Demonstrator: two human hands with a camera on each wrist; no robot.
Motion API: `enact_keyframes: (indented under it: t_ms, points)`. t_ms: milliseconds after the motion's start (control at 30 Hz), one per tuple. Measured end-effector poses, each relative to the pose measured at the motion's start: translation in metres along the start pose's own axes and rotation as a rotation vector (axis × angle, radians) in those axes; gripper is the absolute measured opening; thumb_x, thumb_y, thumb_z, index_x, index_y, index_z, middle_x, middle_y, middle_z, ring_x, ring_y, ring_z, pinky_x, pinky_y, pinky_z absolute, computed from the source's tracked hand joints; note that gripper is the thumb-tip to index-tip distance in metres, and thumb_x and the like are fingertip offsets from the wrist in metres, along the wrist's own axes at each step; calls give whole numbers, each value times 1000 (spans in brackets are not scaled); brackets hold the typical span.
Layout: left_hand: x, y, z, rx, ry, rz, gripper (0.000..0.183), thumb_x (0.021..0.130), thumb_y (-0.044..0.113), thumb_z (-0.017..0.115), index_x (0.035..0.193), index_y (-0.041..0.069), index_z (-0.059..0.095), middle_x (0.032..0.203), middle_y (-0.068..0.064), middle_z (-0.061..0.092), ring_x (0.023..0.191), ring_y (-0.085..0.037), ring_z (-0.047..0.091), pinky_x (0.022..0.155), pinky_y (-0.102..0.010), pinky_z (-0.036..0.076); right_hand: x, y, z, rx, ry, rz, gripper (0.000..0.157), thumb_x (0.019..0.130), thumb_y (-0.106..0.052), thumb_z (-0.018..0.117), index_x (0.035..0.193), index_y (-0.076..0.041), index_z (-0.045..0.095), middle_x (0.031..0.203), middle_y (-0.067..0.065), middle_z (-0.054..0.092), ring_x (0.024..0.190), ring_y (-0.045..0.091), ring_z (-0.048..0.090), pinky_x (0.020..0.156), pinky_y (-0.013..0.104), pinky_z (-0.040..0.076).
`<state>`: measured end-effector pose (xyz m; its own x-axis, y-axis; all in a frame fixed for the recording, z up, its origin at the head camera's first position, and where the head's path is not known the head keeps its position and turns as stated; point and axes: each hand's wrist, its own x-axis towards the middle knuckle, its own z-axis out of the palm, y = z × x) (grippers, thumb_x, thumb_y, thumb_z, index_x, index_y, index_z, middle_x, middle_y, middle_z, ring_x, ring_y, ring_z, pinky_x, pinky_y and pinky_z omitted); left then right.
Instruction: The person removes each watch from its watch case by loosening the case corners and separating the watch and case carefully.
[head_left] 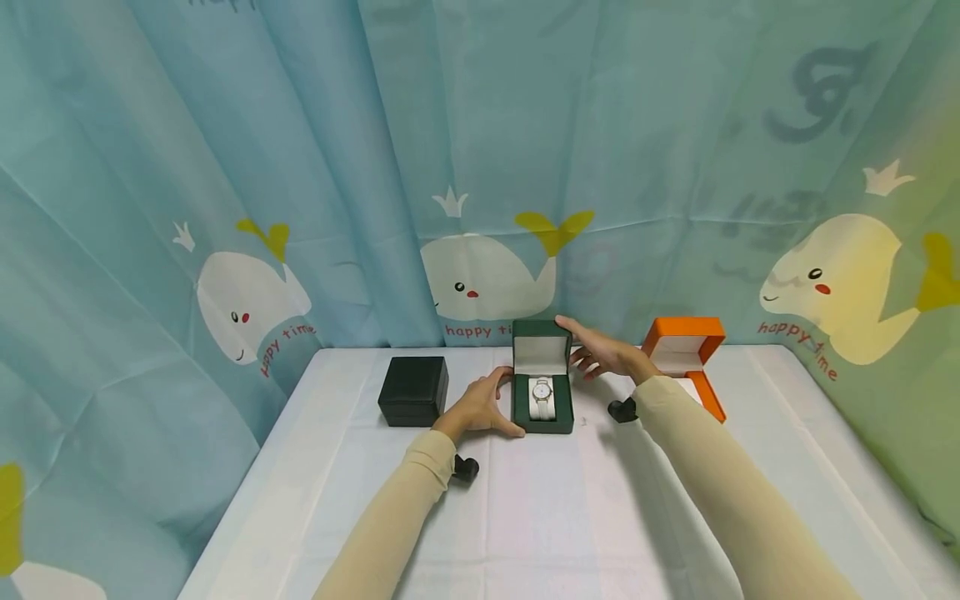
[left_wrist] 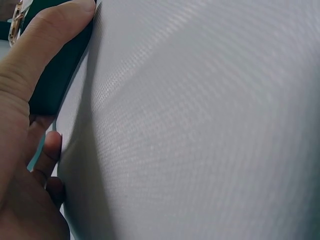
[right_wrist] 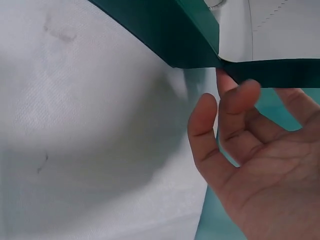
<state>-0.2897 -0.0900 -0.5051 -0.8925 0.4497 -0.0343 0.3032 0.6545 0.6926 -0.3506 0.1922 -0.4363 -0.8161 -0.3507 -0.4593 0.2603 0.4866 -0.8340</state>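
A dark green watch box (head_left: 521, 417) stands with its lid raised and a white-strapped watch (head_left: 542, 392) lying on its pale insert. My left hand (head_left: 480, 406) grips the box's left side, thumb at the front corner and fingers toward the back. In the left wrist view the thumb (left_wrist: 55, 25) presses the green wall. At the raised lid (head_left: 542, 328), my right hand (head_left: 603, 350) touches the upper right corner with an outstretched finger. Its other fingers (right_wrist: 205, 125) bend loosely beside the lid, and the right thumb is hidden in the right wrist view.
Left of the green box sits a closed black box (head_left: 412, 390). An orange box (head_left: 684, 327) with its lid up stands on the right, partly behind my right forearm. The white-covered table (head_left: 540, 517) meets a whale-print curtain (head_left: 480, 125) at the back.
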Motion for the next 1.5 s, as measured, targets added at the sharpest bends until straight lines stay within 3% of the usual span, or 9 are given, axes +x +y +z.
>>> enact_keyframes:
  t_ms: [200, 333, 1133, 1500]
  points:
    - [0, -1, 0, 3, 0, 8, 111, 61, 35, 101, 153, 16, 41, 111, -7, 58, 98, -20, 51, 86, -38, 47, -4, -2, 0, -66, -13, -2, 106, 91, -86, 34, 161, -7, 17, 139, 27, 51, 115, 39, 58, 95, 48, 53]
    - [-1, -1, 0, 3, 2, 10, 111, 61, 35, 101, 153, 16, 41, 114, -7, 59, 99, -20, 52, 87, -38, 48, -8, -3, 1, -87, -23, -17, 108, 92, -85, 32, 165, -9, 10, 150, 30, 44, 122, 42, 57, 96, 50, 53]
    - [1, -2, 1, 7, 6, 5, 113, 62, 37, 100, 155, 18, 39, 116, -6, 59, 101, -19, 52, 88, -38, 48, -30, 7, -1, -49, -35, -83, 103, 95, -81, 37, 166, -14, 4, 159, 26, 37, 123, 43, 59, 95, 51, 55]
    - [1, -3, 2, 6, 1, 12, 113, 62, 37, 100, 155, 17, 39, 117, -7, 59, 101, -20, 52, 89, -39, 48, -37, 17, 0, -28, -19, -127, 93, 101, -71, 36, 166, -12, 6, 158, 28, 37, 121, 45, 61, 93, 52, 56]
